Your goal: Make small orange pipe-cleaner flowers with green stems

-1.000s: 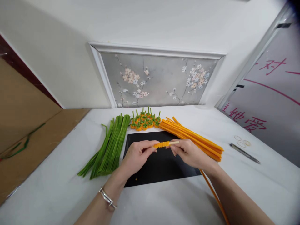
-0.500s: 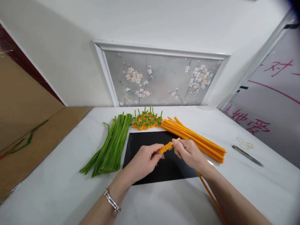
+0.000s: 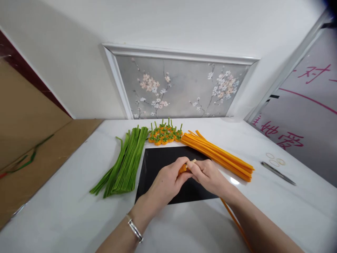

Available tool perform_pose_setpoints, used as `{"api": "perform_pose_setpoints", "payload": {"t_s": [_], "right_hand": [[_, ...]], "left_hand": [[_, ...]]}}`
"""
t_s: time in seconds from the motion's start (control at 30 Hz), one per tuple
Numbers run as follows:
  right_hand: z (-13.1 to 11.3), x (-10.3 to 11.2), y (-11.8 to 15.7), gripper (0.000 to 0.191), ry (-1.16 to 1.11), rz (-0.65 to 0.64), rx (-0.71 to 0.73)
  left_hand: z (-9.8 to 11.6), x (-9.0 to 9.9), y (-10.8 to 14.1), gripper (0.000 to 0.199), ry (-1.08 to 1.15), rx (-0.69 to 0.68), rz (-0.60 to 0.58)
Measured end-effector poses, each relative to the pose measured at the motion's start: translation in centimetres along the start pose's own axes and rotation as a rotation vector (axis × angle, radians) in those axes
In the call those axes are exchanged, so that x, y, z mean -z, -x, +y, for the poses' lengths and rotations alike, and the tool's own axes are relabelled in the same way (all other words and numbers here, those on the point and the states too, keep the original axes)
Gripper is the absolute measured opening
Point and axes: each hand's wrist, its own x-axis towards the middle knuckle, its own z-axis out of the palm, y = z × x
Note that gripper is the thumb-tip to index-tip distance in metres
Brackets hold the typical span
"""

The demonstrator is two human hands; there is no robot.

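My left hand (image 3: pixel 168 181) is closed around a coil of orange pipe cleaner (image 3: pixel 182 169), wound on a pale stick (image 3: pixel 194 161). Only a short part of the coil shows between the fingers. My right hand (image 3: pixel 210 177) pinches at the stick's other end, thumb pressed close to the left fingertips. From beneath the right wrist a loose orange strand (image 3: pixel 233 216) trails toward the table's front edge; its path inside the hand is hidden. Both hands are above a black mat (image 3: pixel 155 161).
Green pipe cleaners (image 3: pixel 129 161) lie bundled at left, orange pipe cleaners (image 3: pixel 218 154) at right. Small orange pieces with green tops (image 3: pixel 165 135) cluster behind the mat. Tweezers (image 3: pixel 278 173) and several thin rings (image 3: pixel 274 163) lie far right. Cardboard (image 3: pixel 52 154) borders the left side.
My hands have come together, the left moving right and the right slightly left. The fingers now cover most of the orange coil that showed between them before.
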Motion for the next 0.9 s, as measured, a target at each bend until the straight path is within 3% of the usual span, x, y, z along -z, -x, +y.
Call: {"api": "perform_pose_setpoints", "payload": {"t_s": [0.13,0.27,0.5,0.67,0.9], "right_hand": [[-0.5,0.2,0.1,0.048,-0.017,-0.058,0.000],[-0.6,0.4,0.1,0.030,0.008,0.022,-0.021],[0.1,-0.1,0.1,0.029,-0.122,0.020,-0.015],[0.6,-0.2,0.1,0.033,-0.337,0.048,-0.054],[1.0,-0.6,0.1,0.034,-0.461,0.085,-0.085]], "left_hand": [[-0.4,-0.2,-0.1,0.011,-0.108,-0.060,0.048],[-0.6,-0.2,0.0,0.014,-0.227,-0.056,0.039],[-0.8,-0.1,0.0,0.018,-0.381,-0.040,0.000],[-0.8,0.4,-0.2,0.018,-0.376,-0.027,-0.027],[-0.3,1.3,0.0,0.014,-0.236,-0.042,-0.060]]}}
